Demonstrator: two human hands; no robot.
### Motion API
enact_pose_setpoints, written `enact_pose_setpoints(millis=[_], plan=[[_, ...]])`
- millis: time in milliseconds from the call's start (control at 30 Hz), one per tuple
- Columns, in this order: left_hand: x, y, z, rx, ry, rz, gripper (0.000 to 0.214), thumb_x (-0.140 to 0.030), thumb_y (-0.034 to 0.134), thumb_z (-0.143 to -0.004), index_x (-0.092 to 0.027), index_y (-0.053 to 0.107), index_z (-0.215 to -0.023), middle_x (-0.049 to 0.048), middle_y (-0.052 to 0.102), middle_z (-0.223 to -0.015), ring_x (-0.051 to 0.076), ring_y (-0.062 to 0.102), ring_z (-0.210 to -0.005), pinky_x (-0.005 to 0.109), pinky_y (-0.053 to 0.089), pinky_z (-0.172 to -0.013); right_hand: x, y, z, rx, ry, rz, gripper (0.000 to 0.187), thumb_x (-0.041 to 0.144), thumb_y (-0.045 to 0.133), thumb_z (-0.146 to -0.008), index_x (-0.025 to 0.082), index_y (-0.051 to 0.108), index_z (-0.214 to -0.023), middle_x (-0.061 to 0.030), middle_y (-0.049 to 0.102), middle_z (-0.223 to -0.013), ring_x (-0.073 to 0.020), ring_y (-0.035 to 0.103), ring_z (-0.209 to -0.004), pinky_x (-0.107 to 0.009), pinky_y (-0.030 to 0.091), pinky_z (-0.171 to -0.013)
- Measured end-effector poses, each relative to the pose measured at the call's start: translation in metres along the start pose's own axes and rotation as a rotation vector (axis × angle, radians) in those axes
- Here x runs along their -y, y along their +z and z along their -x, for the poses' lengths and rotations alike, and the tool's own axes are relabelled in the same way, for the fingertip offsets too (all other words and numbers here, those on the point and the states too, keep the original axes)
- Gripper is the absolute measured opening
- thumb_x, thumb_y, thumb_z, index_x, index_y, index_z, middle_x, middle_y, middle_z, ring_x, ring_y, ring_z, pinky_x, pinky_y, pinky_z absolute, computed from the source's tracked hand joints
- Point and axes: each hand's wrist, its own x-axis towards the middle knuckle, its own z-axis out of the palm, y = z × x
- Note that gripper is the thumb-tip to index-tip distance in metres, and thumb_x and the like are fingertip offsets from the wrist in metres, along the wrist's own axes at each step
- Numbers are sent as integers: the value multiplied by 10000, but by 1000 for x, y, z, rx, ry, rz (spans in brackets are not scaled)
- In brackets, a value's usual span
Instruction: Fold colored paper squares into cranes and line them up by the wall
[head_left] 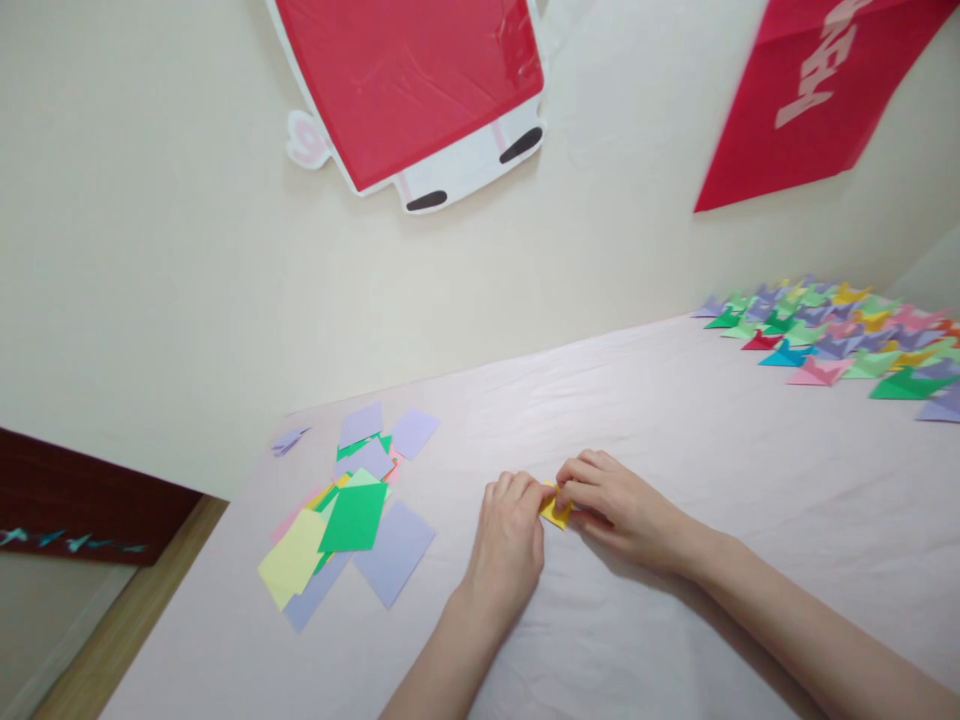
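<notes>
A small folded yellow paper (556, 511) lies on the pale tablecloth (675, 420) between my two hands. My left hand (508, 545) is curled, its fingertips pinching the paper's left edge. From the right, my right hand (611, 505) presses its bent fingers on the paper's other edge. Most of the yellow paper is hidden under the fingers.
A loose pile of coloured paper squares (352, 515), purple, green, yellow and pink, lies to the left of my hands. Several folded paper figures (840, 335) in many colours are laid out at the far right. A tiny purple folded piece (289, 438) sits near the wall.
</notes>
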Motion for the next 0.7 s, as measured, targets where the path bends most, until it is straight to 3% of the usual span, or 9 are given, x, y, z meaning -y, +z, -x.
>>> enact_pose_setpoints(millis=[133, 300, 600, 700], plan=[[-1, -4, -1, 30, -9, -12, 387, 20, 466, -757, -229, 575, -1032, 34, 617, -1020, 223, 514, -989, 378, 376, -864, -6, 6, -2, -33, 15, 55, 155, 95, 503, -900, 192, 609, -842, -52, 617, -836, -200, 500, -811, -335, 392, -754], [-3, -9, -5, 39, -23, -18, 191, -115, 552, -829, -236, 602, -969, 15, 631, -967, 214, 540, -963, 385, 362, -883, -9, 9, -2, -91, 35, 21, 161, 134, 479, -933, 193, 588, -831, -43, 613, -794, -193, 497, -780, -326, 388, -739], [1, 1, -9, -70, 101, -145, 119, -96, 577, -892, -214, 591, -897, 11, 627, -966, 192, 551, -914, 365, 380, -840, -10, 6, 0, -147, 124, -58, 213, 20, 485, -815, 196, 603, -837, -50, 630, -847, -212, 505, -847, -349, 398, -774], [1, 7, -13, -89, 123, -185, 124, -100, 591, -887, -208, 560, -836, 8, 625, -927, 198, 544, -883, 362, 391, -820, -14, 7, 0, -162, 161, -42, 204, 52, 496, -836, 202, 633, -825, -56, 630, -852, -219, 512, -862, -357, 401, -780]])
